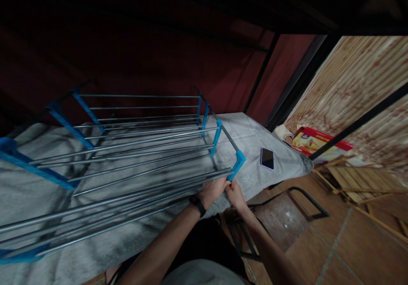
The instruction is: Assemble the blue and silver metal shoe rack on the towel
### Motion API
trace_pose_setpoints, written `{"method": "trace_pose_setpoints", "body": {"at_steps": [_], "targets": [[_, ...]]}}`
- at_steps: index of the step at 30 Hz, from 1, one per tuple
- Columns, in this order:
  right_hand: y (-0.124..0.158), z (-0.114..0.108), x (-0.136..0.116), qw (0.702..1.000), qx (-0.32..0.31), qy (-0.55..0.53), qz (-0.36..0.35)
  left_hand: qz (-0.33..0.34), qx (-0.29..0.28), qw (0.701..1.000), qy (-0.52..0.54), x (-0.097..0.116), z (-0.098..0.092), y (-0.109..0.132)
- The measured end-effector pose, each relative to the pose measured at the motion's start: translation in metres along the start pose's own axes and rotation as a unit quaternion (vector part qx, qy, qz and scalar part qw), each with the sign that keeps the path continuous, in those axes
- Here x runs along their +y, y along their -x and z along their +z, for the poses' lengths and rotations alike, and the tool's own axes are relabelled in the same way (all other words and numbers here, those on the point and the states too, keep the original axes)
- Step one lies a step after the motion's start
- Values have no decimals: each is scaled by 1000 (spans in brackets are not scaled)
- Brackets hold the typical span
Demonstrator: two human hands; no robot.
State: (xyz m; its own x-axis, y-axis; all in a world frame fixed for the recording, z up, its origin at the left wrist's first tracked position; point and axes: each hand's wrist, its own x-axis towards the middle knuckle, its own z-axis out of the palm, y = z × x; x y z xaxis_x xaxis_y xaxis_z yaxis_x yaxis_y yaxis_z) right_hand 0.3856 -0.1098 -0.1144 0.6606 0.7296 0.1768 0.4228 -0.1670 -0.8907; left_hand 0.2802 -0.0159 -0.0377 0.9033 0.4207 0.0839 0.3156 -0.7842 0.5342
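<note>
A rack of grey metal rods (137,210) with blue plastic end brackets lies across a table in front of me. At its near right corner both my hands meet, close to the lower end of a blue bracket (237,165). My left hand (213,193), with a dark watch on the wrist, is closed about the rod ends beside that bracket. My right hand (236,196) pinches the bracket's lower tip from the right. The fingertips partly hide each other and the joint between rods and bracket.
A grey cloth (248,128) covers the table, with a phone (267,158) lying on it right of the rack. Beyond stand a red and yellow box (306,140) and a folded wooden chair (360,181). A metal-framed stool (280,217) is below me. A dark red wall (153,64) rises behind.
</note>
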Motion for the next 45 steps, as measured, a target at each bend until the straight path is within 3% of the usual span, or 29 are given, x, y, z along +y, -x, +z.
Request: {"method": "trace_pose_setpoints", "body": {"at_steps": [6, 12, 20, 29, 37, 45], "targets": [[1, 1, 1, 1000, 5, 20, 7, -22, 12, 999, -33, 6, 2, 2], [0, 1, -2, 999, 3, 30, 9, -75, -18, 995, -64, 13, 1, 1], [4, 2, -7, 998, 12, 53, 13, -61, -5, 997, -56, 12, 0, 6], [5, 4, -8, 998, 12, 53, 11, -65, -80, 993, -62, 16, -7, 3], [6, 4, -7, 998, 5, 69, 13, -40, -71, 995, -55, 6, -2, 11], [7, 3, -10, 997, -3, 71, 13, -64, -46, 997, -10, 4, -7, 12]]}}
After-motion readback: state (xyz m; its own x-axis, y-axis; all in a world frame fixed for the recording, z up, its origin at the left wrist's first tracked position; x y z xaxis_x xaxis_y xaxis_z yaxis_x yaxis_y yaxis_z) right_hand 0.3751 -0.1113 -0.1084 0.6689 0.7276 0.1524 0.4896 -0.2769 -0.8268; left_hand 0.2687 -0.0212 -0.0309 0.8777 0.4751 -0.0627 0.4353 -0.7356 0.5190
